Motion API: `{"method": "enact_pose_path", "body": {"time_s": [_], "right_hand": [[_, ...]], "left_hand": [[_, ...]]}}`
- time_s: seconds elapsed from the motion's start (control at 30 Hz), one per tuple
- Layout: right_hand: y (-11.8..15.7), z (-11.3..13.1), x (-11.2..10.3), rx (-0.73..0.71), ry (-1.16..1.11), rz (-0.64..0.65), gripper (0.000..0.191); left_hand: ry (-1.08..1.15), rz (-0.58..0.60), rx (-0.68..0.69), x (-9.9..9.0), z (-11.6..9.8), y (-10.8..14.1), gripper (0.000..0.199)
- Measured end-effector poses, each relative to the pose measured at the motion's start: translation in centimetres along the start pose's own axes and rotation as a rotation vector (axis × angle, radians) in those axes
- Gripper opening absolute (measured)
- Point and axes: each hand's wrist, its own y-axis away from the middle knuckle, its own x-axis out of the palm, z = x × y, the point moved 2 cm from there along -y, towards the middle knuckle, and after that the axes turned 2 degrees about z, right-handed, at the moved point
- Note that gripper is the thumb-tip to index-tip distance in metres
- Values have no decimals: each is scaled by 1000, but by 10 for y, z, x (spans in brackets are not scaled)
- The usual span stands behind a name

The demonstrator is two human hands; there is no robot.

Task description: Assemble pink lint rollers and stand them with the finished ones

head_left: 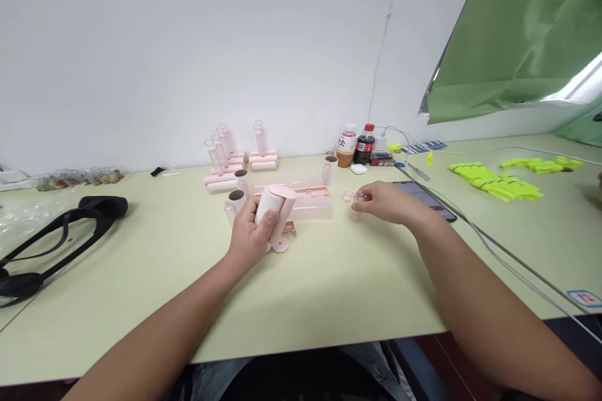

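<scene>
A white cylindrical roll [267, 202] and a pale pink, curved plastic cover [285, 218] are held together, tilted, above the middle of the tabletop [301, 307]. The left hand [251, 230] is clamped around them. The right hand [383, 199], well apart, pinches a small, translucent pink plastic piece [356, 208] to the right; whether this is lifted cannot be told. A flat, round pink disc [281, 245] appears just below the held cover. Behind it lies a long, translucent pink plastic tray [320, 208]. A white roll with a brown core [331, 169] stands upright near the tray's far right corner. Along the tabletop's back edge are pink rollers with upright loop handles [259, 138], and, farther right, a red-capped bottle of dark liquid [364, 145]. Bright yellow-green folded fabric [498, 183] lies toward the right edge; a black strap-like frame [89, 241] lies at the left edge.
</scene>
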Motion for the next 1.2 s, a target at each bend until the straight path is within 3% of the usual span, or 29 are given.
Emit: {"method": "enact_pose_path", "body": {"time_s": [0.1,0.23,0.37,0.43,0.53,0.73,0.93,1.2], "right_hand": [[3,9,-1,-93,-118,-6,35],[11,34,6,-341,-409,-28,34],[22,65,36,-540,-706,231,30],[25,75,49,-565,-637,246,31],[27,82,57,-598,-508,153,33],[27,82,54,-596,-431,110,28],[28,82,55,-591,-446,140,18],[28,80,53,-582,-465,157,20]], "left_hand": [[153,10,-75,4,3,-2,52],[451,109,-313,14,11,-2,49],[597,153,-398,20,12,-1,46],[600,172,-362,20,11,0,43],[546,212,-337,20,11,1,41],[407,237,-340,22,17,2,49],[406,244,-338,23,18,2,51],[489,217,-366,23,17,3,49]]}}
